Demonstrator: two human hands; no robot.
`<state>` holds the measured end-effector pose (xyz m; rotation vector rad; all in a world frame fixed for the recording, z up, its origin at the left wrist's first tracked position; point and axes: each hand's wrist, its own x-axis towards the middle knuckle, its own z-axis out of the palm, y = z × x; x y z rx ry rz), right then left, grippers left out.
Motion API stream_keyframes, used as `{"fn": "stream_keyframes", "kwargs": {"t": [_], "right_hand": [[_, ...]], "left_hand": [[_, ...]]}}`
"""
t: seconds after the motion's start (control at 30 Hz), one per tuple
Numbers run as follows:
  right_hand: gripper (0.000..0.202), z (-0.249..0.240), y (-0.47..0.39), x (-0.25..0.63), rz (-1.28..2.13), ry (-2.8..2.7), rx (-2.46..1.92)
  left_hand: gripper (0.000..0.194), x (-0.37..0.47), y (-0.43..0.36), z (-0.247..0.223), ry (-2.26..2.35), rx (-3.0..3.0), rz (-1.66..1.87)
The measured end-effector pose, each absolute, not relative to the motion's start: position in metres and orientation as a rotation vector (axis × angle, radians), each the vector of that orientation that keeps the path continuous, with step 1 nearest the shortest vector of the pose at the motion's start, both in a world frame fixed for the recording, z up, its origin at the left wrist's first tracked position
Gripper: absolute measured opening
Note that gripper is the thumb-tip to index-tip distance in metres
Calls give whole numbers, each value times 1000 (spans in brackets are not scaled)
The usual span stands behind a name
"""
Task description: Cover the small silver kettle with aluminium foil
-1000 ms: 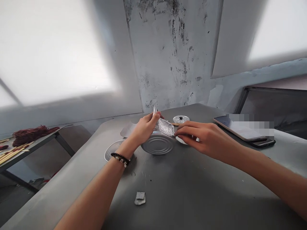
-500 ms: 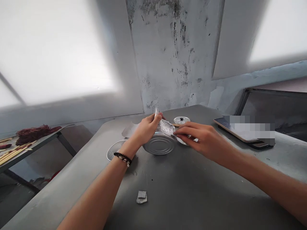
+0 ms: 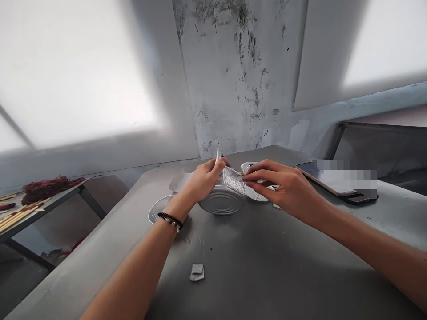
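My left hand is closed around a metal vessel, with a white tip showing above its thumb. The vessel's round ringed base faces me, tilted on its side. A crinkled, silvery foil-like piece juts out to the right of my left hand. My right hand pinches at its right end, thumb and forefinger together; whether a small tool is between them is hard to see. Behind the right fingers lie a round lid with a dark knob and a shiny round piece, both partly covered.
A perforated metal strainer sits by my left wrist. Small folded grey-white pieces lie on the grey table. A tablet-like device rests at right. Dark red fibres and sticks lie on a side table.
My right hand has shifted slightly, its fingers rising a little at the foil-like piece's end. More of the shiny round piece behind it shows. My left hand has stayed nearly still.
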<state>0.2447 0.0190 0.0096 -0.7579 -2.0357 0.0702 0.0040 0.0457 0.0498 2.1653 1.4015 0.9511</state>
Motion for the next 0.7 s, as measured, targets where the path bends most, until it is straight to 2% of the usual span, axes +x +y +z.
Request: {"fn": "stream_keyframes", "kwargs": {"t": [0.33, 0.7], "right_hand": [[22, 13, 18, 249, -61, -2007, -811], [20, 13, 22, 252, -45, -1998, -840]], "left_hand": [[60, 8, 39, 55, 1329, 2274, 911], [59, 7, 40, 55, 1311, 2283, 895]]}}
